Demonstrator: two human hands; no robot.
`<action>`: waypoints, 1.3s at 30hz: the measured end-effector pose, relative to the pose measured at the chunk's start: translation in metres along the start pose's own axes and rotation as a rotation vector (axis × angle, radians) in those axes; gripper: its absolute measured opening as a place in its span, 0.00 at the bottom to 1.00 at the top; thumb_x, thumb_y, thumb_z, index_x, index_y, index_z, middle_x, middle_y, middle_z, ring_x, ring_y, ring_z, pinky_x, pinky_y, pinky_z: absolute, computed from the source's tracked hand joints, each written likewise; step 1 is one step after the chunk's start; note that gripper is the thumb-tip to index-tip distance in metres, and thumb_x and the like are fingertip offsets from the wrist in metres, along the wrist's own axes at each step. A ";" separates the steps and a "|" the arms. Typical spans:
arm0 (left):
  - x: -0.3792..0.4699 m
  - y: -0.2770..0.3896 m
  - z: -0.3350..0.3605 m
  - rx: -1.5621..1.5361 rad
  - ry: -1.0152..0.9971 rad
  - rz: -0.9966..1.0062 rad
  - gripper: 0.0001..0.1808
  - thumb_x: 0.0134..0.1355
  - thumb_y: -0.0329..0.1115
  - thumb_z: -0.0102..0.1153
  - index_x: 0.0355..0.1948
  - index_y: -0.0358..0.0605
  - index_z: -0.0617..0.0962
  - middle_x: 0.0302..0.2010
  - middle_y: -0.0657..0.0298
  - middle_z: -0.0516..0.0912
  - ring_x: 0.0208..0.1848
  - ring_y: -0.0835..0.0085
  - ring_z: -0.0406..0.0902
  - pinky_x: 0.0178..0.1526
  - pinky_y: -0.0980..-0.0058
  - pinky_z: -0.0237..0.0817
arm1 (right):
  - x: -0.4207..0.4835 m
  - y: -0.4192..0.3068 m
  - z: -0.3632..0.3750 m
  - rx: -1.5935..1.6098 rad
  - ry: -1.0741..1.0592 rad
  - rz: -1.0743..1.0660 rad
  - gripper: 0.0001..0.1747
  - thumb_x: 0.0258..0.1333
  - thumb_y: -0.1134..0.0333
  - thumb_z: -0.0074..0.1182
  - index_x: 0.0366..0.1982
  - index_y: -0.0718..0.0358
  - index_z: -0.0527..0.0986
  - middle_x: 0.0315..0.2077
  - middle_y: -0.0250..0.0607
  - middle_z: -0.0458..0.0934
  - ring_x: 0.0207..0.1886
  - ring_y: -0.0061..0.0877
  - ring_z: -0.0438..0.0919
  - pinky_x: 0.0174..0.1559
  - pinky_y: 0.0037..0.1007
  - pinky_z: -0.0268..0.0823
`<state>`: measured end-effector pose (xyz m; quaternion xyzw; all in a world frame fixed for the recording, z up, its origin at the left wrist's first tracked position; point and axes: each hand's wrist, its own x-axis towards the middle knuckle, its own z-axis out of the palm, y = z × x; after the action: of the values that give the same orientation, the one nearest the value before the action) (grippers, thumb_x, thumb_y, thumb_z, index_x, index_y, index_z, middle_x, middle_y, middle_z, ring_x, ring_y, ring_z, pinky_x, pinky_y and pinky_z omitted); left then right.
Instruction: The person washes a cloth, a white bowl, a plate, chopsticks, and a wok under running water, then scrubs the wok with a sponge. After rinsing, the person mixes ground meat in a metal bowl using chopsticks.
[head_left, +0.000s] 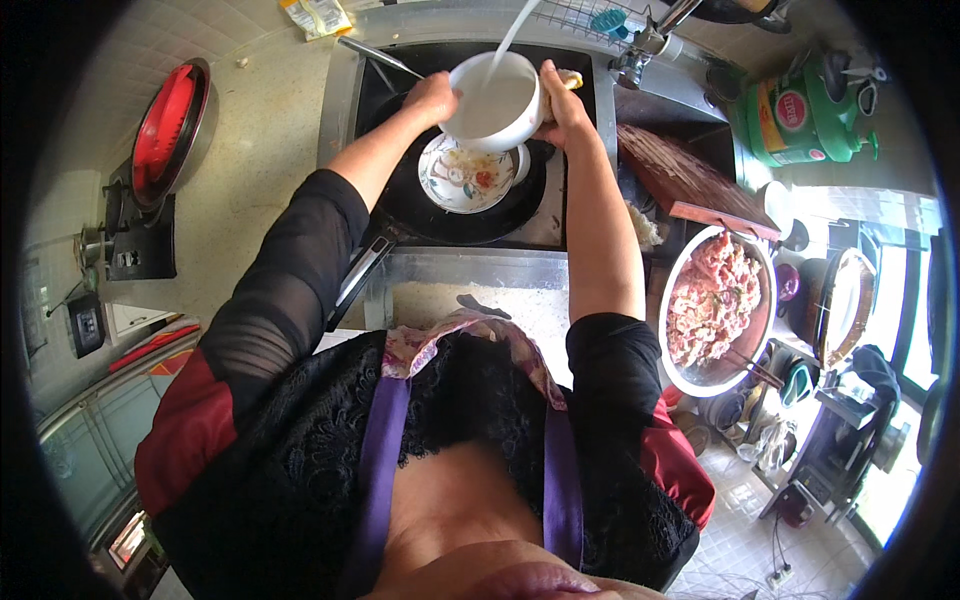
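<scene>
My left hand (433, 99) grips the left side of a deep white bowl (499, 138), and my right hand (564, 112) holds its right side. A yellowish cloth-like bundle (571, 79) shows by the right fingers. From inside the bowl a slim white utensil handle (516, 28) rises past the top of the picture. Beneath the bowl, a patterned dish (459, 196) with yellow and red bits in it sits in a black frying pan (495, 229) on the stove. Part of another white dish (522, 163) shows at its right.
To the right, a white-rimmed basin (663, 330) holds raw meat and chopsticks (756, 369). Behind it are a wooden board (675, 161), a faucet (634, 60) and a green pump bottle (814, 124). A red basin (161, 131) stands left on the counter (251, 165). The pan handle (364, 274) points toward me.
</scene>
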<state>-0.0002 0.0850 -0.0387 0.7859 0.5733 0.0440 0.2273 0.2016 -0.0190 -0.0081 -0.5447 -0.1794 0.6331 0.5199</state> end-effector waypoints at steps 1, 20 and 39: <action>0.003 0.003 -0.010 0.051 0.059 0.008 0.17 0.58 0.39 0.55 0.45 0.38 0.78 0.39 0.46 0.83 0.43 0.52 0.81 0.45 0.58 0.72 | -0.005 0.002 -0.002 0.046 -0.008 0.024 0.39 0.56 0.37 0.50 0.58 0.58 0.65 0.55 0.47 0.69 0.55 0.42 0.72 0.48 0.54 0.71; -0.073 -0.017 -0.053 -0.295 0.605 0.016 0.21 0.54 0.22 0.48 0.50 0.37 0.64 0.47 0.42 0.74 0.51 0.44 0.73 0.53 0.56 0.65 | 0.052 0.052 0.053 -0.451 0.075 0.066 0.29 0.45 0.41 0.64 0.38 0.58 0.76 0.27 0.35 0.75 0.19 0.23 0.69 0.19 0.26 0.59; -0.031 0.030 0.062 -1.442 -0.127 -0.403 0.20 0.54 0.24 0.55 0.50 0.40 0.77 0.42 0.51 0.82 0.44 0.56 0.80 0.38 0.56 0.77 | -0.053 -0.003 0.014 -1.076 0.296 -0.664 0.42 0.39 0.75 0.56 0.62 0.56 0.61 0.46 0.58 0.76 0.48 0.44 0.78 0.51 0.39 0.68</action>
<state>0.0364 0.0307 -0.0755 0.3229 0.5210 0.3207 0.7221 0.1836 -0.0581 0.0259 -0.7263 -0.5568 0.1785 0.3614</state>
